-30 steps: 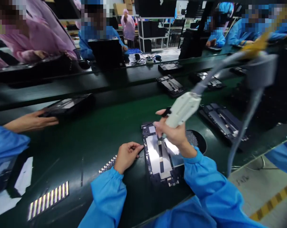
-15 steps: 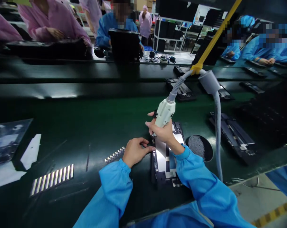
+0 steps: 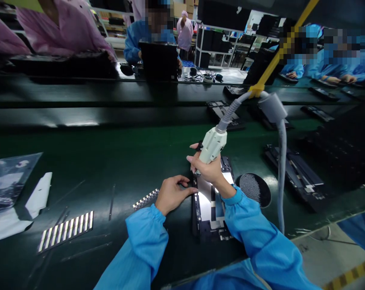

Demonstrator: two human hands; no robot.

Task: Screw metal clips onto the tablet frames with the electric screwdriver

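Note:
An opened tablet chassis [image 3: 207,209] with a bright metal plate lies on the dark green belt [image 3: 116,161] in front of me. My right hand [image 3: 209,171] grips a pale electric screwdriver [image 3: 212,146], tip down on the chassis's upper left corner. A grey ribbed hose [image 3: 280,161] and a yellow cord [image 3: 287,40] run up from the tool. My left hand [image 3: 172,193], fingers curled, presses against the chassis's left edge.
A round dish of small screws [image 3: 254,187] sits right of the chassis. Strips of shiny pads [image 3: 66,230] and a smaller strip [image 3: 145,198] lie to the left, with white scraps [image 3: 37,195]. More open chassis [image 3: 297,175] rest on the right. People in blue and pink work across the belt.
My view swung left and then steadied. A neighbour's hand and dark tablet at the left are out of view. My hands stay on the chassis, the screwdriver more upright.

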